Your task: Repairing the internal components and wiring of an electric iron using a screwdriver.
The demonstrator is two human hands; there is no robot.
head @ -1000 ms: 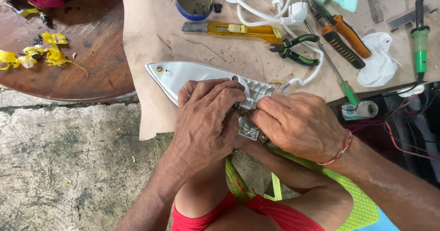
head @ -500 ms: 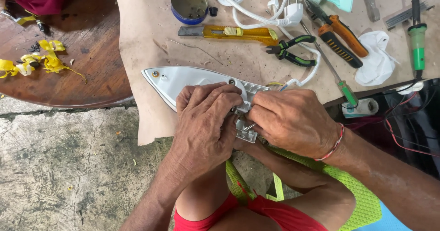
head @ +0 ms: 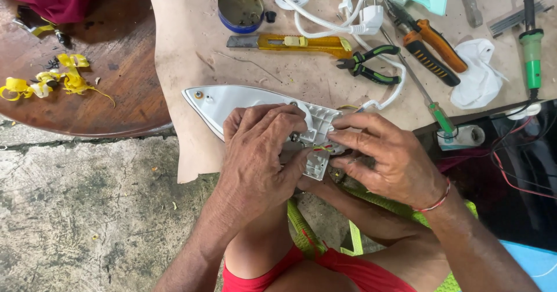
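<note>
A white pointed plastic iron shell (head: 232, 102) lies at the near edge of a brown board (head: 185, 42), tip toward the left. My left hand (head: 261, 153) covers its wide rear part and grips it. My right hand (head: 389, 156) holds the rear end from the right, fingertips at a small opening where thin red and yellow wires (head: 320, 148) show. A white cord (head: 389, 95) runs from the shell's rear up the board.
On the board lie a yellow utility knife (head: 296, 42), green-handled pliers (head: 371, 66), orange-handled pliers (head: 432, 45), a green screwdriver (head: 438, 115), a soldering iron (head: 531, 48), a white cloth (head: 478, 77), a round tin (head: 241, 5). A round wooden table (head: 87, 77) with yellow scraps stands left; concrete floor below.
My hands have stayed on the shell's rear; the fingers have shifted slightly, and the coloured wires now show between them. The view has drifted a little.
</note>
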